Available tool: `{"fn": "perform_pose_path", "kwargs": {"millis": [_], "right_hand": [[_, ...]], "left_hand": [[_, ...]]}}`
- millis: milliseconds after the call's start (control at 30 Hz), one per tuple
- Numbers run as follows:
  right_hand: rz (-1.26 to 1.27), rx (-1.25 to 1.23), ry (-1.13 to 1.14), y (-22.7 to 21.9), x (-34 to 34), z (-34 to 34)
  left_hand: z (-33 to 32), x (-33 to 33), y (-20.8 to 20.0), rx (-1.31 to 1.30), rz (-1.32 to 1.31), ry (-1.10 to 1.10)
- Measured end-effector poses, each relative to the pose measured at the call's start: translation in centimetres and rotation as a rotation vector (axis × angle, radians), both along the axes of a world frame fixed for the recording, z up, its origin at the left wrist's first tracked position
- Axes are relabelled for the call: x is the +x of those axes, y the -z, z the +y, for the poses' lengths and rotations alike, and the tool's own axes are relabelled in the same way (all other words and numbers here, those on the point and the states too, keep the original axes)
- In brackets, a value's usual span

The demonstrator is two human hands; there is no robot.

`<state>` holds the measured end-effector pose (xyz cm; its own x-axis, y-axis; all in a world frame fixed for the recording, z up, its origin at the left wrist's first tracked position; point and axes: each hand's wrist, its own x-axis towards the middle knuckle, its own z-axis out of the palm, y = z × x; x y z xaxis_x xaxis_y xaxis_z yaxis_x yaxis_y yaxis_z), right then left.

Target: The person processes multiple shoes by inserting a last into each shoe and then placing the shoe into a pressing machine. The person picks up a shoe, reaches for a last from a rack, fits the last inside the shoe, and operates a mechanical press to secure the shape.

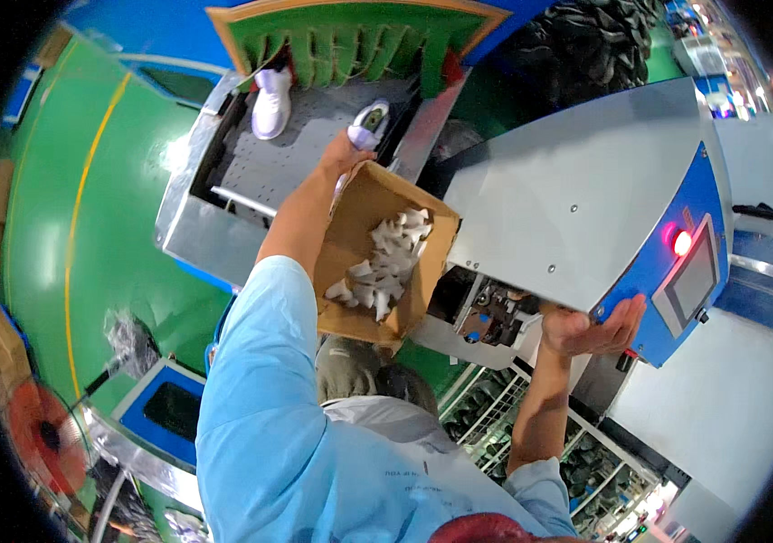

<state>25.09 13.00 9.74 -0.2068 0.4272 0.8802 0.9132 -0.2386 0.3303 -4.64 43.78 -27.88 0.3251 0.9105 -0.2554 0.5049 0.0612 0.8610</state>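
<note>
Handling the nearer white shoe [365, 136] at the perforated bed [314, 122] seemingly required steady support: the left hand [346, 155] curled around it, the right hand [592, 329], fingers extended, appearing empty beside the grey machine [558, 208].

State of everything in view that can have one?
Cardboard box: open-topped, holding white pieces
Indicator light: lit red
Screen: grey, content unclear
White shoe: resting on perforated surface
Left hand: at second shoe, grip unclear
Right hand: open, beside blue panel
</note>
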Motion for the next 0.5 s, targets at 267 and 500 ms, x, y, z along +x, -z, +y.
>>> {"fn": "perform_pose_path", "kwargs": {"millis": [267, 500], "right_hand": [[0.059, -0.059, 0.022, 0.9, 0.6, -0.4], [0.748, -0.216, -0.314, -1.7, -6.6, -5.0]], "left_hand": [[-0.6, -1.5, -7.4, 0.179, 0.336, -0.123], [-16.9, -8.9, -20.9, -0.436, -0.803, -0.252]]}}
